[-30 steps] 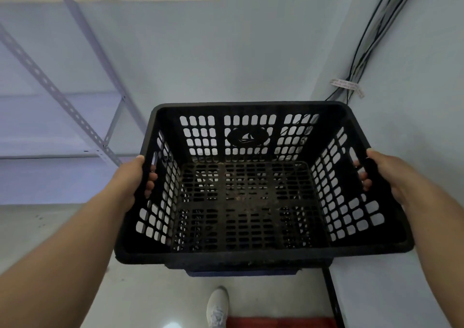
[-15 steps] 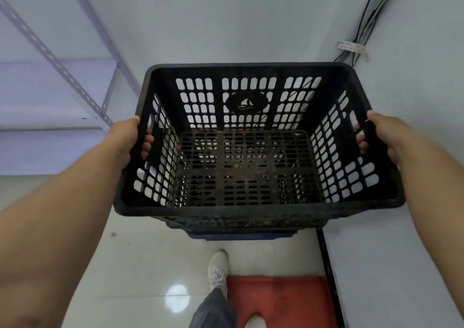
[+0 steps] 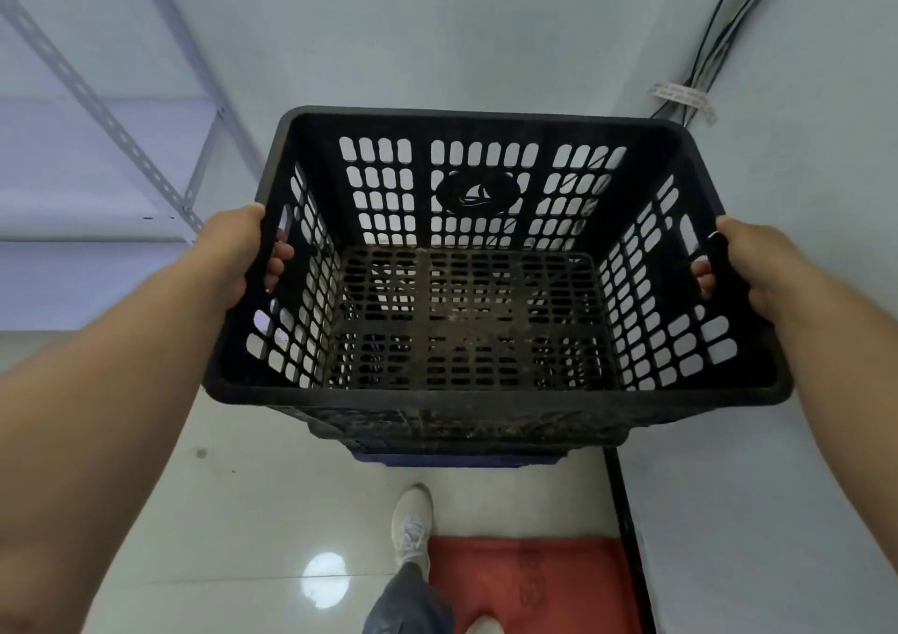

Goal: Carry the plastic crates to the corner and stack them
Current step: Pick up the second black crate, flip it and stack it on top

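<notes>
An empty black perforated plastic crate (image 3: 476,390) fills the middle of the view, in the corner where two pale walls meet. My left hand (image 3: 233,254) grips its left rim through the handle slot. On the opposite side, my right hand (image 3: 748,264) holds the right rim the same way. Under the black crate I see the edges of other stacked crates, the lowest one a blue crate (image 3: 457,461). Whether the black crate rests on them or hangs just above them I cannot tell.
A white metal shelving rack (image 3: 121,123) stands at the left against the wall. Black cables (image 3: 719,26) run down the right wall. A red mat (image 3: 529,580) lies on the glossy floor by my feet, beside a black strip along the right wall.
The crate has come slightly lower and nearer the corner as I stepped forward and looked further down. The red mat and my legs have come into view. Both hands keep their hold.
</notes>
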A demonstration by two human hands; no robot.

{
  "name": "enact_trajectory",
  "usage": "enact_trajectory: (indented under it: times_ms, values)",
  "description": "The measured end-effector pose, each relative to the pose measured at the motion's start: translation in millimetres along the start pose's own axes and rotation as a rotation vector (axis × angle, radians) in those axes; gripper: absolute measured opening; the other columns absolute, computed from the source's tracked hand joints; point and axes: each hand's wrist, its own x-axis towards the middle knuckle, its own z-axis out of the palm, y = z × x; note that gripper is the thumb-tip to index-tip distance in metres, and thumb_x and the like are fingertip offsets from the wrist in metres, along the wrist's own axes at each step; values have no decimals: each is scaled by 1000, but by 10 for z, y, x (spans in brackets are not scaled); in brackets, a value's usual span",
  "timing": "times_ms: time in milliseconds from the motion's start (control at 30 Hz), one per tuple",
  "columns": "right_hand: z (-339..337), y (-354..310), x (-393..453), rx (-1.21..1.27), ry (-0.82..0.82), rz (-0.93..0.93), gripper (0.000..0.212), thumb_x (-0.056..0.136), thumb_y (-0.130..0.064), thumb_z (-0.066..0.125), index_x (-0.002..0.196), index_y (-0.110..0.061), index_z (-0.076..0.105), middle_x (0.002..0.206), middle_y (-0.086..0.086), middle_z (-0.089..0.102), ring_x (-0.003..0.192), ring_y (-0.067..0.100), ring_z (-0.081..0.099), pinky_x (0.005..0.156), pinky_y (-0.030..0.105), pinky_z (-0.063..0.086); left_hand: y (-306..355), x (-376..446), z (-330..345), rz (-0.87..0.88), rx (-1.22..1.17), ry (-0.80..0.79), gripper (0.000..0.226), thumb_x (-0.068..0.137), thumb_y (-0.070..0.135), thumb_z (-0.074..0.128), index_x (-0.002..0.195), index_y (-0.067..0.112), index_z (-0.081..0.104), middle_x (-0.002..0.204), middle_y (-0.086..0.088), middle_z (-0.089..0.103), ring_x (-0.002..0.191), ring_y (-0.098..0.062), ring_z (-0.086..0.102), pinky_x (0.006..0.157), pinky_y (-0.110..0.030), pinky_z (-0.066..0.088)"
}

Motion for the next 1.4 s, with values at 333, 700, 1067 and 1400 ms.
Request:
enact_trajectory:
  times_ms: [333, 700, 1067, 1400]
  values:
    - [29, 80, -33, -14, 46, 5, 37, 95, -43, 39, 92, -11, 58, 70, 10, 56, 50, 21, 46, 49, 31, 42, -57, 34, 5, 44, 13, 6, 31, 94, 33, 32, 78, 14, 50, 65, -3, 47, 52, -15, 38, 52, -27, 31]
    - [37, 80, -58, -26, 94, 15, 49, 94, -43, 38, 112, -4, 60, 69, 11, 56, 50, 20, 46, 48, 27, 42, -67, 95, -17, 26, 17, 33, 36, 95, 39, 33, 83, 12, 54, 69, -5, 51, 53, -15, 41, 53, -28, 36]
    - [154, -49, -300, -507, 305, -53, 55, 98, -35, 27, 136, 2, 40, 137, 29, 44, 124, 41, 44, 102, 46, 36, 13, -17, 14, 116, 349, 189, 36, 99, 18, 29, 119, -5, 47, 106, -27, 58, 91, -37, 57, 83, -45, 47]
    - [384, -74, -973, -610, 321, -433, 56, 95, -38, 42, 139, -4, 40, 137, 24, 38, 126, 39, 40, 103, 48, 35, -14, -599, 200, 516, 561, 173, 54, 91, 36, 42, 138, 9, 40, 136, -21, 45, 124, -37, 43, 103, -50, 37]
